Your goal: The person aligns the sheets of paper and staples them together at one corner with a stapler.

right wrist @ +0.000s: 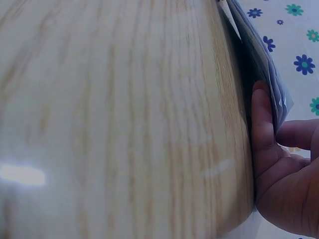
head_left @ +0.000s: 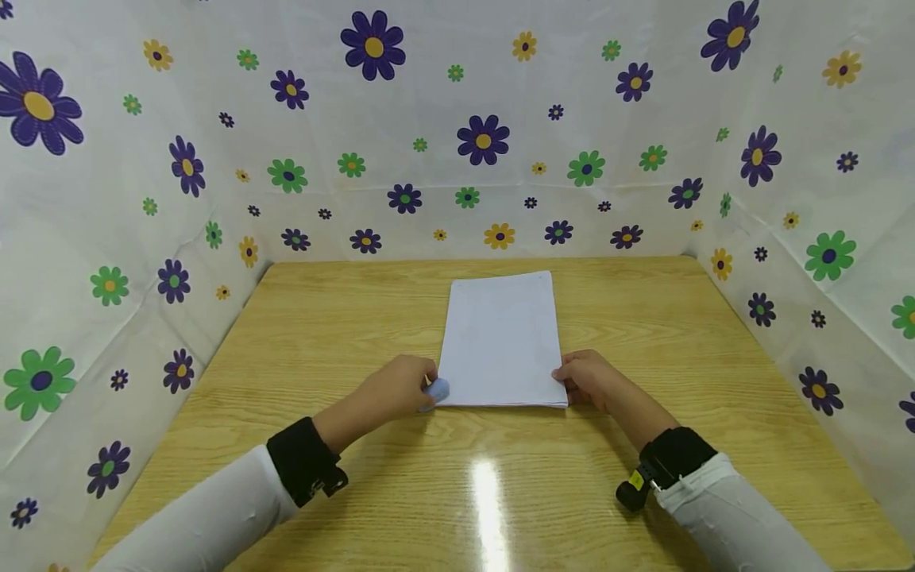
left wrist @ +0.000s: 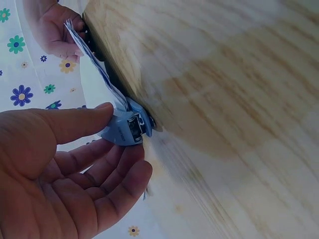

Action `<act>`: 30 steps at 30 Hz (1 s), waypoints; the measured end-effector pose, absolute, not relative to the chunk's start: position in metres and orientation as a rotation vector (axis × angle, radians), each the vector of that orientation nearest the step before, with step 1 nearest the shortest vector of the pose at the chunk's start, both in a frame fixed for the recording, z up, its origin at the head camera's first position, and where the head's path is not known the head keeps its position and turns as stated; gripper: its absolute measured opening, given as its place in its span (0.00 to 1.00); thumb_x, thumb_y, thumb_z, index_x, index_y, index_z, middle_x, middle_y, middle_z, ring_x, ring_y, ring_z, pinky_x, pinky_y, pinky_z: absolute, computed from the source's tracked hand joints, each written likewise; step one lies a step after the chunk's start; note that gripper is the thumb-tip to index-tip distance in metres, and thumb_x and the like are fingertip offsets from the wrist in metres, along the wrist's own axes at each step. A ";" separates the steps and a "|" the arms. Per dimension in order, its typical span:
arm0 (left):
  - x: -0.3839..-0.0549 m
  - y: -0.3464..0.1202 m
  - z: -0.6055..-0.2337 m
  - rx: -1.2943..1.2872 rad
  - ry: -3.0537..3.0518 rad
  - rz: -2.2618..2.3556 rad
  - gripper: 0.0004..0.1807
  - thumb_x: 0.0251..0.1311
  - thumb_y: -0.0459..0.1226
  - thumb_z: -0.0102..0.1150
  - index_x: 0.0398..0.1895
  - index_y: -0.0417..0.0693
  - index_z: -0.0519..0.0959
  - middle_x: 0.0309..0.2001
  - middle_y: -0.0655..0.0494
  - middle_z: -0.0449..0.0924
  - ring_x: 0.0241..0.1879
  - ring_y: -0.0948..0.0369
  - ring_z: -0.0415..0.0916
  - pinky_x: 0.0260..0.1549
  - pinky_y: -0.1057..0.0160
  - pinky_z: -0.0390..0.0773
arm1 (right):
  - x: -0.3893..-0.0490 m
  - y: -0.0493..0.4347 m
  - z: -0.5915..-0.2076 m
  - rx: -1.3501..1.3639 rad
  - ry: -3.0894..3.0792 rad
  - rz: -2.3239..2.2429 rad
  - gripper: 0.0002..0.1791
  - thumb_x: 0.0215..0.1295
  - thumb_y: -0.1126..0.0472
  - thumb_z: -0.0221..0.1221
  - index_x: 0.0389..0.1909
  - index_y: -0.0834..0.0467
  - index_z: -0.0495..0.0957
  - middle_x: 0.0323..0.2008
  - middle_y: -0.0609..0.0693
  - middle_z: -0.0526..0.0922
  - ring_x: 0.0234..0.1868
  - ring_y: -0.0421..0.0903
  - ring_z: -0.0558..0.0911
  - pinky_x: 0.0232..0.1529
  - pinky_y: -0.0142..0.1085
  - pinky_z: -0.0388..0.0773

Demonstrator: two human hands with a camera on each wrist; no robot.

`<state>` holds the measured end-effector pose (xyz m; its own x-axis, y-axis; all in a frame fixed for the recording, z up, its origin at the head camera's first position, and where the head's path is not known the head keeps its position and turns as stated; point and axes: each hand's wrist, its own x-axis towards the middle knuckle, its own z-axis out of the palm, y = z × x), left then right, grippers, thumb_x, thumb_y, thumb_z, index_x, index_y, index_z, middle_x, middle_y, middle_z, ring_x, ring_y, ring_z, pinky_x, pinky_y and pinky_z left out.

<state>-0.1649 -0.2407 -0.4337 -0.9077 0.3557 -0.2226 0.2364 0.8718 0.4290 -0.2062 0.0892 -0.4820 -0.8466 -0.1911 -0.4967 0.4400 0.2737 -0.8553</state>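
A stack of white paper sheets lies on the wooden table, its near edge toward me. At its near left corner, my left hand grips a small light-blue stapler between thumb and fingers. In the left wrist view, the sheets' corner sits at the stapler's mouth; how far in they reach is hidden. My right hand pinches the near right corner, thumb on top. The right wrist view shows its fingers beneath the slightly raised sheets.
The wooden table has light glare near its front. A white flowered cloth rises behind it and along both sides. Black bands with small cameras circle both wrists.
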 end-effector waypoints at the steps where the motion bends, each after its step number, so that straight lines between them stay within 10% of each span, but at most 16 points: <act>1: -0.164 -0.240 -0.434 0.442 2.749 0.578 0.15 0.60 0.35 0.72 0.48 0.40 0.83 0.35 0.54 0.84 0.34 0.61 0.79 0.34 0.61 0.80 | -0.206 0.089 -0.482 0.220 2.037 -1.614 0.09 0.73 0.69 0.54 0.49 0.69 0.75 0.30 0.50 0.86 0.30 0.41 0.85 0.32 0.34 0.83; 25: -0.150 -0.233 -0.430 0.408 2.779 0.561 0.12 0.58 0.34 0.73 0.42 0.39 0.83 0.35 0.53 0.83 0.33 0.61 0.77 0.30 0.64 0.79 | -0.205 0.090 -0.481 0.224 2.059 -1.597 0.15 0.72 0.69 0.54 0.56 0.71 0.75 0.34 0.51 0.87 0.32 0.42 0.85 0.34 0.35 0.84; 30: -0.151 -0.232 -0.430 0.388 2.778 0.532 0.23 0.62 0.42 0.72 0.54 0.38 0.79 0.39 0.51 0.84 0.35 0.61 0.79 0.31 0.62 0.79 | -0.205 0.089 -0.480 0.232 2.062 -1.587 0.17 0.72 0.68 0.54 0.58 0.70 0.75 0.34 0.51 0.87 0.32 0.42 0.85 0.33 0.34 0.83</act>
<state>-0.1513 -0.2316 -0.4305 -0.9230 0.3118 -0.2256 0.2064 0.8958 0.3937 -0.2049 0.0894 -0.4800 -0.8487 -0.1761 -0.4987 0.4371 0.2976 -0.8488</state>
